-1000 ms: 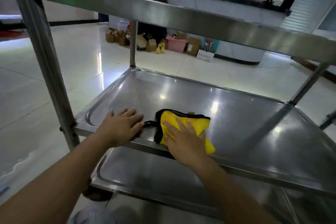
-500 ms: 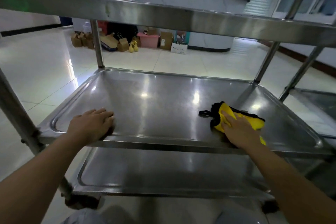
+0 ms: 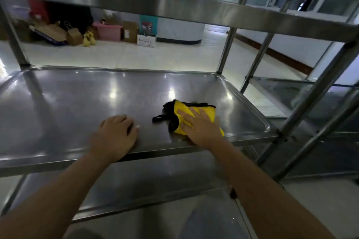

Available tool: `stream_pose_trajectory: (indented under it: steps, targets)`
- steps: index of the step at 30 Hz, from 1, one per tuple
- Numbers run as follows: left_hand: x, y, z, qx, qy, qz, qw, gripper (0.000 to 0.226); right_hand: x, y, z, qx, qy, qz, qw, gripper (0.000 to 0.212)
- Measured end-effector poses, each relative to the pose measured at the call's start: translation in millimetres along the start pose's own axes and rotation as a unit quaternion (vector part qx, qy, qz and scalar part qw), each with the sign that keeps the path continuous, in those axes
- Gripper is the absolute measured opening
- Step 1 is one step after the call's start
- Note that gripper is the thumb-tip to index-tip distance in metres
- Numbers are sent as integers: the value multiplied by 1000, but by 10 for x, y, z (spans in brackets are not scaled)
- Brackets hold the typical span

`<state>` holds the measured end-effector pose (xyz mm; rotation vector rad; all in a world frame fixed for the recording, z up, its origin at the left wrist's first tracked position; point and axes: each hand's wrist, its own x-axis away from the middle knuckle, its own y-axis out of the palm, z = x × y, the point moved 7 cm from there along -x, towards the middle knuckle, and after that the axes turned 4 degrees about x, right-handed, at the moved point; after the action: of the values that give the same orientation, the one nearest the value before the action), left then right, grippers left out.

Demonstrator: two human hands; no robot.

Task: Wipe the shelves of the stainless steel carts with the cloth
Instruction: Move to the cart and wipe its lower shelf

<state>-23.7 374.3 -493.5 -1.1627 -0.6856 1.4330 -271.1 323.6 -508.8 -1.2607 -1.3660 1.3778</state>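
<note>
A yellow cloth [image 3: 204, 111] with black trim lies on the middle shelf [image 3: 77, 99] of a stainless steel cart, towards its right front. My right hand [image 3: 200, 127] presses flat on the cloth with straight fingers. My left hand [image 3: 114, 136] rests palm down on the shelf's front edge, a short way left of the cloth, holding nothing. The cart's top shelf [image 3: 174, 9] crosses the view above, and the bottom shelf [image 3: 155, 182] shows below my forearms.
A second steel cart [image 3: 303, 93] stands close on the right, its posts beside the first cart's right end. Beyond the cart, paper bags [image 3: 73, 35], a pink bin [image 3: 109, 31] and boxes [image 3: 130, 31] sit on the tiled floor by a counter.
My right hand slid the cloth from the left front of the shelf over to the right. My left hand moved right along the front edge. The view swung towards the cart's right end.
</note>
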Motion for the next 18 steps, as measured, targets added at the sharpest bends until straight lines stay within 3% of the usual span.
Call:
stream_pose_trajectory:
  steps: [6,10,13,15,18]
  targets:
    - [-84,26,53,16,24,28,999,33,0,-218,1191,-39,104,1,994,49]
    - [-162,83,16,0,38,62,997,41,40,-248,1131,-4,132,29,991,48]
    - [-242,82,-19,-3,43,68,997,45,90,-279,649,9,71,45,996,46]
    - [-290,65,-28,-21,35,57,998,44,193,-317,232,-2,-19,89,996,46]
    - [-280,41,23,-76,50,45,995,41,363,-364,-198,-21,-81,142,986,46]
